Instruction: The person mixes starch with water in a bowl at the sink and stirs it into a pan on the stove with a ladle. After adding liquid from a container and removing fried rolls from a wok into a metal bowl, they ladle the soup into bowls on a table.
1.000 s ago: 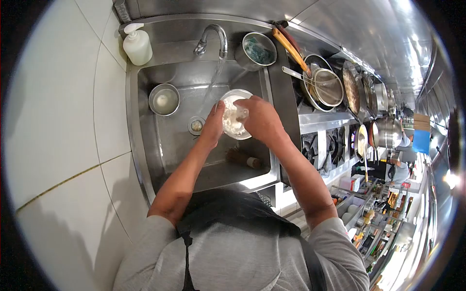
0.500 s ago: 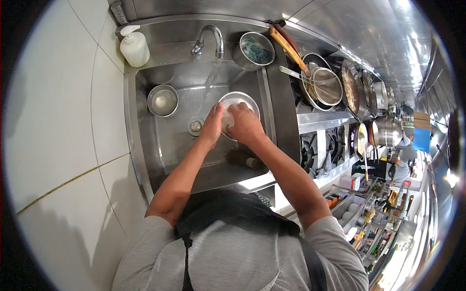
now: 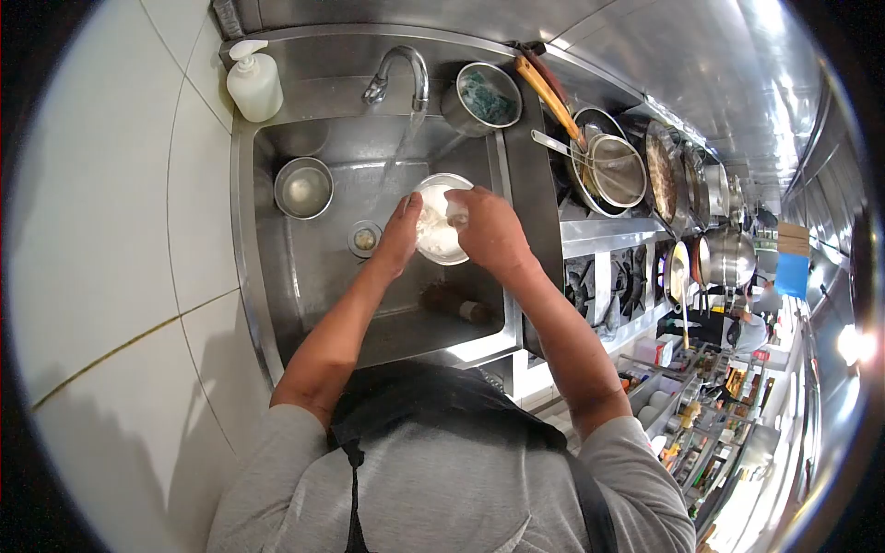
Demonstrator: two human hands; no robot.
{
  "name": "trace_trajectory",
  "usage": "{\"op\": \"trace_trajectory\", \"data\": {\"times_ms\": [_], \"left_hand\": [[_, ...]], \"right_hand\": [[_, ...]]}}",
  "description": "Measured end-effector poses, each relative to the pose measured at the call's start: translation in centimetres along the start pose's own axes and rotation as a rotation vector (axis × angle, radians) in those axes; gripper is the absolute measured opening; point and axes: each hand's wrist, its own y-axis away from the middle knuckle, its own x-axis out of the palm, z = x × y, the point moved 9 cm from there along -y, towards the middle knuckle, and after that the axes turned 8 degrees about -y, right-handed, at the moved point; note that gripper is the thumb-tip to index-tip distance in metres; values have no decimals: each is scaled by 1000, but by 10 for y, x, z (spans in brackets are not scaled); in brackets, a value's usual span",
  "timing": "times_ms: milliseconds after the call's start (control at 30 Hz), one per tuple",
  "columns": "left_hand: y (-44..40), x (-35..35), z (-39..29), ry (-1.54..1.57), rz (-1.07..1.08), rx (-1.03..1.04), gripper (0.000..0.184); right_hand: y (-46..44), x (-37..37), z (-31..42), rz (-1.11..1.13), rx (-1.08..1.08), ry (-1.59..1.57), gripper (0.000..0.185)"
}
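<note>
Because the left hand point(image 3: 400, 238) is at the near left side of the steel bowl point(image 3: 444, 177), it seems to steady this bowl against the working of the other hand. Its fingers are close together and partly bent, holding the bowl by its side. The right hand point(image 3: 486, 226) comes over the right part of the rim, with fingers curled and directed inside, at the white contents point(image 3: 435, 241); whether they pinch something, I cannot tell. The bowl is at the center of the frame, above the right part of the sink point(image 3: 323, 263), probably so that drops fall into the basin.

Below it in the frame, a brown brush-like object point(image 3: 452, 304) lies in the basin. To the left is the drain point(image 3: 365, 240), and further upper left stands a small metal container point(image 3: 284, 197) with cloudy liquid. Above the bowl, the tap point(image 3: 419, 69) sends down a water stream point(image 3: 403, 138), which passes beside the bowl, to its left.

On the sink's back ledge, a pump bottle point(image 3: 254, 90) stands at the upper left. A pot point(image 3: 452, 111) with green scrubbing material is near the tap, perhaps for easy reach. Farther right, a strainer point(image 3: 618, 170) rests over a pan, and another person point(image 3: 751, 332) is in the background.
</note>
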Motion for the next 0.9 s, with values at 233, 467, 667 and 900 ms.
{"op": "trace_trajectory", "data": {"times_ms": [233, 467, 667, 900], "left_hand": [[5, 9, -15, -18, 18, 31, 68], [23, 22, -42, -28, 28, 17, 66], [25, 18, -37, -184, -48, 109, 67], [17, 11, -19, -159, -42, -13, 69]], "right_hand": [[3, 27, -15, 86, 16, 91, 46], [4, 50, -7, 77, 130, 102, 56], [-5, 68, -24, 55, 123, 73, 47], [0, 48, -27, 67, 169, 8, 37]]}}
